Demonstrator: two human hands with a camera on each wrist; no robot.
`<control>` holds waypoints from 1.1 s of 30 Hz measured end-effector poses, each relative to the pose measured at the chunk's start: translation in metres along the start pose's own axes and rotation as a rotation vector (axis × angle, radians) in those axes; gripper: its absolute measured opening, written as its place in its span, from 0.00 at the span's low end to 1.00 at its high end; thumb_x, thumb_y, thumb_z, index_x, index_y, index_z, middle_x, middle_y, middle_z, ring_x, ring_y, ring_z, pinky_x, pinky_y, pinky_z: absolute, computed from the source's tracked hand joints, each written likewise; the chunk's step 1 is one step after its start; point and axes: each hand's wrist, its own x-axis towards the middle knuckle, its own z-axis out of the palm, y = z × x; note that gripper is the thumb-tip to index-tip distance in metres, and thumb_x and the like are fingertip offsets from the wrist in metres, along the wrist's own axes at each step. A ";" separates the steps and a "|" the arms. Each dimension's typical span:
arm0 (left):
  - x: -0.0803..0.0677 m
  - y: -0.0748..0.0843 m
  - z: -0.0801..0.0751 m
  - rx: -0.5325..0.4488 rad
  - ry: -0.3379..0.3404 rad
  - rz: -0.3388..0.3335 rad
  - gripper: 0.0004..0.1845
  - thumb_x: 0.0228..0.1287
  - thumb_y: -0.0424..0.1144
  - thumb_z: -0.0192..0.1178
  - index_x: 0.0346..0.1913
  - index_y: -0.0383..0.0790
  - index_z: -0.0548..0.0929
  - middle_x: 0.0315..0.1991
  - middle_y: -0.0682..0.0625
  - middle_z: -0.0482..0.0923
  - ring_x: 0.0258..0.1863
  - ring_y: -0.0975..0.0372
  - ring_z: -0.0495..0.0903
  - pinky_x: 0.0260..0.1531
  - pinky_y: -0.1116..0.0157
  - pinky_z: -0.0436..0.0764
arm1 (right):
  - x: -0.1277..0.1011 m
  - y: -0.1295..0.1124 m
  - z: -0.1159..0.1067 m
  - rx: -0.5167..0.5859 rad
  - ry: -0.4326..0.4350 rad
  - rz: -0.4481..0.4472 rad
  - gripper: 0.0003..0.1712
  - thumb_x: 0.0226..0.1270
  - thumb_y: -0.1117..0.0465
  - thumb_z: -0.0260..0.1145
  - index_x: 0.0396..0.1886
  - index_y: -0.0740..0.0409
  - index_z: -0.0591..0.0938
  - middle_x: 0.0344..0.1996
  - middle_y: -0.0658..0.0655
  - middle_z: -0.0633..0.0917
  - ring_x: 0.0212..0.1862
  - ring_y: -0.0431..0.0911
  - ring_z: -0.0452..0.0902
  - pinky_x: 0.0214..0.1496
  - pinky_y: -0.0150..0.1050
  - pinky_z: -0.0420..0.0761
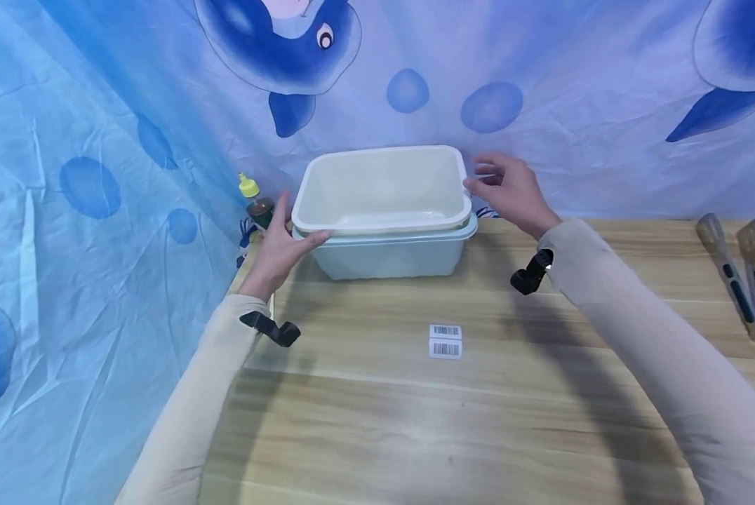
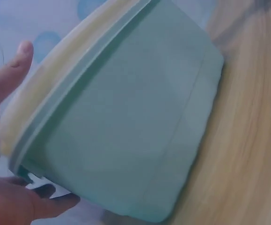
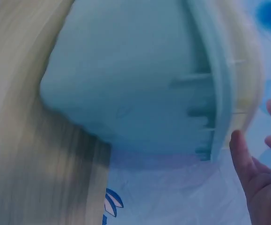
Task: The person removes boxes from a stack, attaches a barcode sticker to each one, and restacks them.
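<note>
A cream-white plastic bin (image 1: 384,186) sits nested inside a pale blue-green bin (image 1: 390,256) at the back of the table. At the left front corner is my left hand (image 1: 278,252), its thumb and fingers spread around the two rims. In the left wrist view the thumb stands off from the bins, while fingertips (image 2: 62,202) lie beside the green bin's end, under its rim. My right hand (image 1: 510,193) is at the right end with its fingers apart. One fingertip (image 3: 237,138) is at the cream bin's edge in the right wrist view; the others stay clear of it.
Behind the left hand stands a bottle (image 1: 257,200) with a yellow nozzle cap and dark contents. A barcode label (image 1: 445,341) lies on the wooden table (image 1: 377,407). Tongs (image 1: 740,277) rest at the far right. A blue patterned cloth (image 1: 573,140) hangs close behind the bins.
</note>
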 end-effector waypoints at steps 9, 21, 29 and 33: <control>0.005 -0.012 0.016 -0.087 -0.002 0.014 0.51 0.51 0.46 0.74 0.74 0.61 0.53 0.72 0.54 0.60 0.71 0.58 0.60 0.73 0.50 0.57 | 0.002 -0.002 0.003 -0.081 -0.061 -0.007 0.31 0.66 0.50 0.64 0.65 0.59 0.72 0.61 0.65 0.77 0.60 0.56 0.75 0.59 0.50 0.78; 0.001 -0.015 0.022 -0.176 0.034 -0.048 0.52 0.51 0.41 0.74 0.74 0.61 0.52 0.72 0.54 0.59 0.71 0.59 0.60 0.73 0.53 0.58 | 0.018 -0.009 0.015 -0.111 0.005 0.090 0.20 0.61 0.62 0.64 0.54 0.60 0.79 0.40 0.59 0.78 0.40 0.47 0.73 0.32 0.29 0.75; -0.005 -0.015 0.017 -0.170 0.054 -0.036 0.49 0.52 0.43 0.73 0.73 0.61 0.54 0.69 0.53 0.62 0.68 0.59 0.63 0.71 0.53 0.61 | 0.029 -0.016 0.023 0.090 0.047 0.155 0.14 0.60 0.66 0.61 0.47 0.59 0.80 0.31 0.51 0.70 0.33 0.43 0.66 0.31 0.31 0.72; -0.006 -0.017 0.015 -0.161 0.055 -0.045 0.49 0.51 0.46 0.74 0.72 0.61 0.54 0.69 0.54 0.63 0.68 0.60 0.63 0.72 0.53 0.60 | 0.030 -0.018 0.028 0.243 0.054 0.162 0.13 0.58 0.70 0.58 0.44 0.62 0.78 0.29 0.52 0.68 0.29 0.43 0.62 0.26 0.30 0.67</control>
